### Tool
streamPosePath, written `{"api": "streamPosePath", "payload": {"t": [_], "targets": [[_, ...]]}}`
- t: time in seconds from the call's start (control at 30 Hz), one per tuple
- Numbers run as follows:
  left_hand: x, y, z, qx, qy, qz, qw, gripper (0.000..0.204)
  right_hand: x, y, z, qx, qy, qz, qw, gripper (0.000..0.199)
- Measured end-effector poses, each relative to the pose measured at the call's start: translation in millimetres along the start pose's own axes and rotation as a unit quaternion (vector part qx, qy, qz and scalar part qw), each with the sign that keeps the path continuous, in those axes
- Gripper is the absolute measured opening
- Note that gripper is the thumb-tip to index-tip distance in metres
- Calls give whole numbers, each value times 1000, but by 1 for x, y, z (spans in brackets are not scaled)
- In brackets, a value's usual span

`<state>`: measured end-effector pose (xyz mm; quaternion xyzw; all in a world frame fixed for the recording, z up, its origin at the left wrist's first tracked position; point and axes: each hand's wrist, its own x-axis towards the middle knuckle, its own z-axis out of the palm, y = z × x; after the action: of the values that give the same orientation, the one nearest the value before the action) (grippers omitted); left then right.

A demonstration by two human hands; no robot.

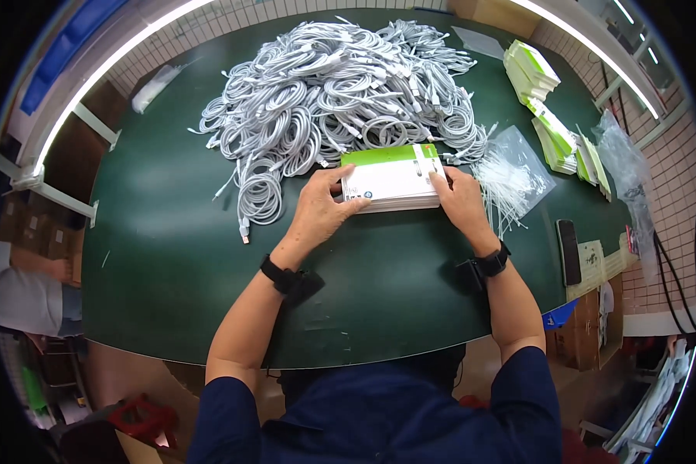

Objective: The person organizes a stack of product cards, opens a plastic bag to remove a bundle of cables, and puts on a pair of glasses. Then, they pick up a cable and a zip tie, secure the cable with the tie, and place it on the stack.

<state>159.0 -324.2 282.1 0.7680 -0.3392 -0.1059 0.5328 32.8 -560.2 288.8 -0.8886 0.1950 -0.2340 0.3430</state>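
Note:
A stack of flat white-and-green cardboard packages (pixel 394 178) lies on the dark green table in front of me. My left hand (pixel 322 203) grips its left end, thumb over the top face and fingers behind. At the right end my right hand (pixel 464 199) holds it the same way, thumb on the upper face. Just beyond the stack rises a large heap of coiled light-grey cables (pixel 340 85) with plug ends showing. Right of my right hand, white cable ties (pixel 504 185) spill from a clear plastic bag (pixel 532 166).
More green-and-white packages (pixel 530 71) stand stacked at the far right, with others (pixel 557 139) nearer. A dark phone (pixel 568 251) lies by the right edge beside a taped card (pixel 591 263). Crumpled clear plastic (pixel 626 162) hangs at the right rim. The green table (pixel 170 255) has a curved-looking front edge.

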Motion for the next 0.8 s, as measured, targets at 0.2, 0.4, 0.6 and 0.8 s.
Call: {"api": "streamPosePath", "payload": {"t": [0.2,0.4,0.6,0.8], "targets": [[-14,4,-11,-21,-17,-40,999,62,-16,-9,2,45,-17,17,999,33],[-33,14,-26,-73,-35,-73,994,64,-23,-23,3,43,-70,4,997,37],[-40,15,-22,-57,-20,-57,997,64,-30,-31,8,-11,-34,-69,997,37],[-45,11,-26,55,7,-30,998,66,-32,-29,26,-1,-46,-92,995,37]]}}
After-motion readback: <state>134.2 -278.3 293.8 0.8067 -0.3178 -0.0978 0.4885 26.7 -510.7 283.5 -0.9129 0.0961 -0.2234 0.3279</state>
